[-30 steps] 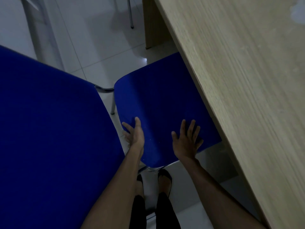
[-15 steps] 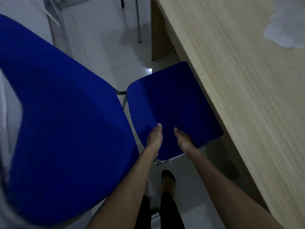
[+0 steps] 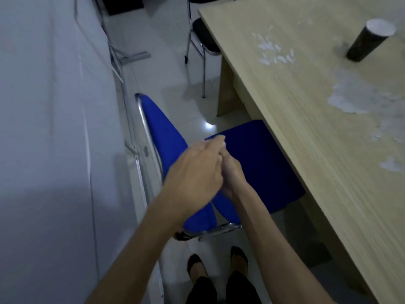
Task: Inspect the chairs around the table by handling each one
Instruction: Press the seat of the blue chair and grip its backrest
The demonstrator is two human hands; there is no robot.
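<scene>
The left hand (image 3: pixel 195 172) lies over the top edge of the blue chair's backrest (image 3: pixel 162 137), fingers bent forward; whether it grips the edge I cannot tell. The right hand (image 3: pixel 232 172) is just beside it, partly hidden, its state also unclear. The backrest's long axis runs away from the hands toward the wall. The blue seat (image 3: pixel 263 163) lies right of both hands, half under the wooden table (image 3: pixel 306 128). Open floor is toward the person's feet, so pulling back seems freest.

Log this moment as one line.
left hand: over blue chair | right hand: at seat | grip: unclear | table: cup
</scene>
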